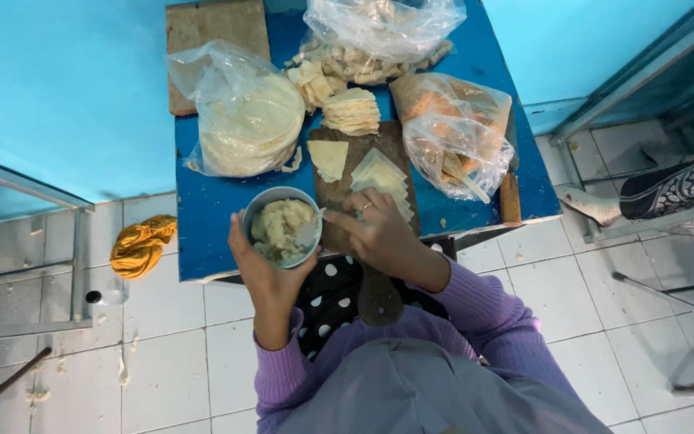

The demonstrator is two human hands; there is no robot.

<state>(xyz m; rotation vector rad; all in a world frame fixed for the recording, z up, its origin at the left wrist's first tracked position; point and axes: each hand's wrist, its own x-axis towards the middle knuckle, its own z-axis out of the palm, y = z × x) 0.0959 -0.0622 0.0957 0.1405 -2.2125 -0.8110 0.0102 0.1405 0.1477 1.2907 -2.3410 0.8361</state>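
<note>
Blue counter [210, 233] stands against a turquoise wall over white floor tiles. At its near edge the left hand [259, 269] cups a small bowl [283, 227] of pale mash. The right hand [379, 233] pinches a spoon [311, 231] dipped in it, beside cut dough sheets [379, 173] on a wooden board [339, 197].

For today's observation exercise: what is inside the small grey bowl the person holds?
The bowl, cupped in the left hand, holds a pale, lumpy mash. The right hand dips a spoon into it. The bowl's bottom is hidden under the mash.
</note>
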